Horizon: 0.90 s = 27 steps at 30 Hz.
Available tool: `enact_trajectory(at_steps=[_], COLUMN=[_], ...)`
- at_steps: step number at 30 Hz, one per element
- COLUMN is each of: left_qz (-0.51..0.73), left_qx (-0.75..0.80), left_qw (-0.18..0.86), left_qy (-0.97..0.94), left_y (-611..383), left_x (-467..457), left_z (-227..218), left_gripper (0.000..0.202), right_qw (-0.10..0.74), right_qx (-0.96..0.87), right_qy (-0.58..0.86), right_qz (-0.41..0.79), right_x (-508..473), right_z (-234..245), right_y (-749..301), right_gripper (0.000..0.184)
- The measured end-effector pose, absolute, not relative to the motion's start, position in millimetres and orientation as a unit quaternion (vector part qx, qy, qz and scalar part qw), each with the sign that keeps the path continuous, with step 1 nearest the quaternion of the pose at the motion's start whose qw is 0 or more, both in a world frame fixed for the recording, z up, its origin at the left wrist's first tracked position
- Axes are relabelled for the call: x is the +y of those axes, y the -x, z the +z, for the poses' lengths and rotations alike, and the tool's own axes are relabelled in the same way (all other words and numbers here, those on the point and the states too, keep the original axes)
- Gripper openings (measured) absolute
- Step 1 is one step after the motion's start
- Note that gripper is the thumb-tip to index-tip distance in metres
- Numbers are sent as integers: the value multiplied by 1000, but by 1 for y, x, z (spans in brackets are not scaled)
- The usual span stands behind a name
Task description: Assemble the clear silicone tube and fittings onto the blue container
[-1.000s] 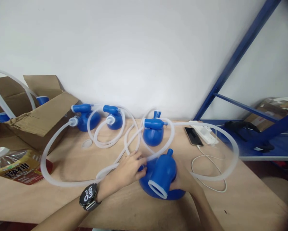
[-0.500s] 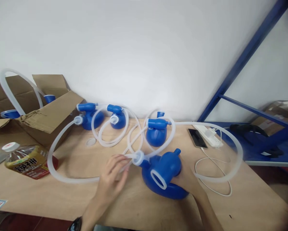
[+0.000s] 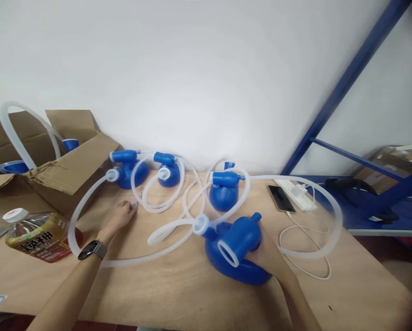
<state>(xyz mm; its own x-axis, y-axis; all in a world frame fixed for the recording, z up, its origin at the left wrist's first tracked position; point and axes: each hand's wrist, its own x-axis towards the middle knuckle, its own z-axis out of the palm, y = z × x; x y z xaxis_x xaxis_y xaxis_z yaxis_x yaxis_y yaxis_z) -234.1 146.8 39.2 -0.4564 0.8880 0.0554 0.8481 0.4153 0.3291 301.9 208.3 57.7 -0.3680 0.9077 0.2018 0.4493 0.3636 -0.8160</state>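
Note:
My right hand grips the near blue urinal bottle from its right side; the bottle's body hides most of its fingers. The bottle's wide, white-rimmed mouth faces front left. A white collar on its neck joins a translucent hose that loops over the table. Out to the left, my left hand, with a watch on the wrist, has its fingers closed at the edge of a small round translucent cap lying on the tabletop. The fingers cover part of this cap.
More blue urinal bottles with coiled hoses stand by the wall, one being the right-hand bottle. An open cardboard box and a drink bottle are at left. On the right are a phone, a power strip and a cable.
My left hand has left the hose by the collar and moved left and away to the small cap. My right hand stays on the near urinal bottle, which has barely shifted.

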Motion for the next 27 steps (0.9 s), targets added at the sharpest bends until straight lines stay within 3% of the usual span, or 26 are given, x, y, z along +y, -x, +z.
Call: enact_trajectory(at_steps=[2, 5, 8, 11, 17, 23, 27], left_qz=[155, 177, 229, 289, 413, 384, 382], left_qx=[833, 842, 859, 854, 835, 811, 795], left_qw=[67, 63, 41, 33, 112, 127, 76], left_qy=[-526, -506, -456, -431, -346, -422, -466], left_y=[233, 233, 236, 236, 223, 206, 173], left_x=[143, 129, 105, 74, 23, 37, 59], left_z=[33, 32, 38, 39, 11, 16, 32], left_gripper=[33, 37, 59, 72, 65, 93, 76], right_qw=[344, 352, 369, 374, 370, 364, 353], right_qx=[-751, -731, -719, -721, -743, -772, -780], right_qy=[443, 451, 470, 480, 456, 378, 361], right_qz=[349, 372, 356, 331, 322, 357, 371], right_x=[208, 205, 201, 197, 195, 197, 196], right_z=[59, 61, 62, 62, 59, 53, 56], right_y=[-300, -297, -295, -294, -296, -305, -307], right_gripper=[107, 131, 152, 154, 156, 159, 159])
